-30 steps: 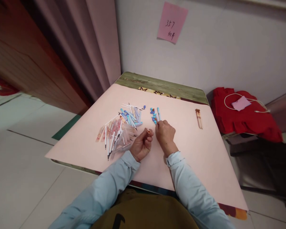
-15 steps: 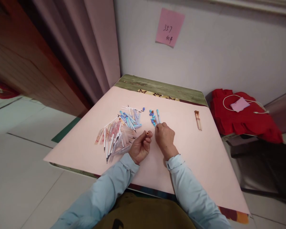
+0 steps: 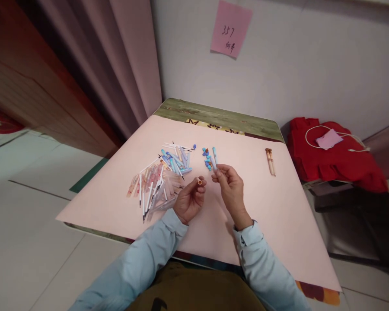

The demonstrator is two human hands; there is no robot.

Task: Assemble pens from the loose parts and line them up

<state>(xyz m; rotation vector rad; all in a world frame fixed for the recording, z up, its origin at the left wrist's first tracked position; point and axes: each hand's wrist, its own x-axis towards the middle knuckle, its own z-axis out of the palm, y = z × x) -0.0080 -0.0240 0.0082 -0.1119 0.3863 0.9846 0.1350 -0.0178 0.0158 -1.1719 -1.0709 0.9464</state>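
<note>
Left hand (image 3: pixel 189 201) pinches an orange ring (image 3: pixel 200 182); right hand (image 3: pixel 231 186) grips a pale barrel (image 3: pixel 213 163).

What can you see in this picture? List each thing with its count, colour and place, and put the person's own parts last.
pink sheet: one, covers the table top
pen parts pile: many, clear, white, blue, left of the hands
small caps: several, blue and brown, beyond the hands
two tan pens: side by side, right on the sheet
pink note: one, on the wall
red cloth: one, right of the table, white cable on it
curtain: pinkish, back left
left hand: holds a small orange ring
right hand: holds a light blue piece
</note>
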